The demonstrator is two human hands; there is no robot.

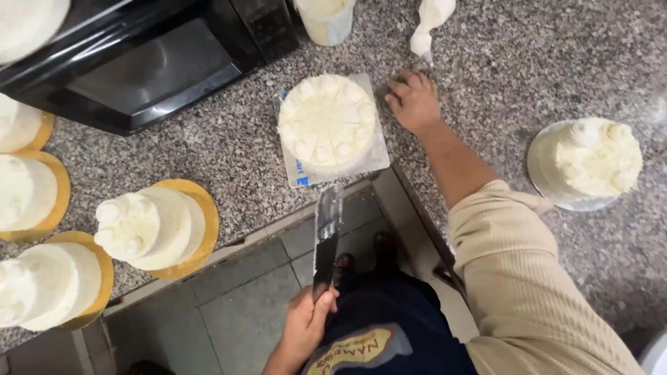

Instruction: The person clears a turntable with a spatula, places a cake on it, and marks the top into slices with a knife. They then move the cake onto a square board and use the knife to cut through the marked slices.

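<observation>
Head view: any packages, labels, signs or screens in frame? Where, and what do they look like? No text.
Square board under the white cake, counter centre: pale grey card with a blue printed strip along its left edge.
Microwave, top left on the counter: black box, dark glass door, dark control panel on its right side; no lit display visible.
Printed patch on the person's dark clothing, bottom centre: yellow shape with red lettering.
No signs visible.

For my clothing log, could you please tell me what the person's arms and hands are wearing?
The right hand is bare, with a beige ribbed sleeve pushed up to about the elbow. The left hand is bare too, with no sleeve visible on its forearm.
</observation>
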